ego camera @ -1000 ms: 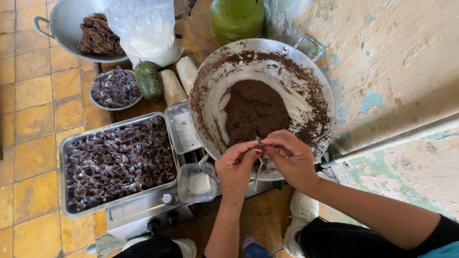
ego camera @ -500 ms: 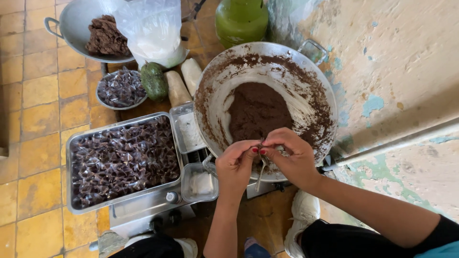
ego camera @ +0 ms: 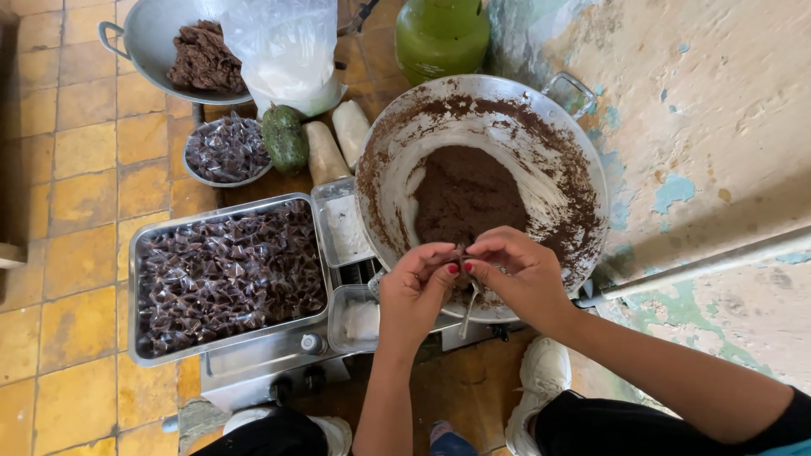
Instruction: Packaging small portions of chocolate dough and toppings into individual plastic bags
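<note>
Your left hand (ego camera: 416, 291) and right hand (ego camera: 517, 274) meet fingertip to fingertip, so the small piece pinched between them is almost wholly covered, and you cannot tell what it is. The spoon (ego camera: 470, 306) shows only its handle below your fingers. The top edge cuts off the green cylinder (ego camera: 441, 34), the plastic bag (ego camera: 283, 51) and the far grey pan (ego camera: 152, 42).

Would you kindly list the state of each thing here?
Wok: part full, smeared with brown paste.
Tray: full of wrapped pieces.
Small bowl: heaped with wrapped pieces.
Bag: open.
Left hand, right hand: pinching a small piece together.
</note>
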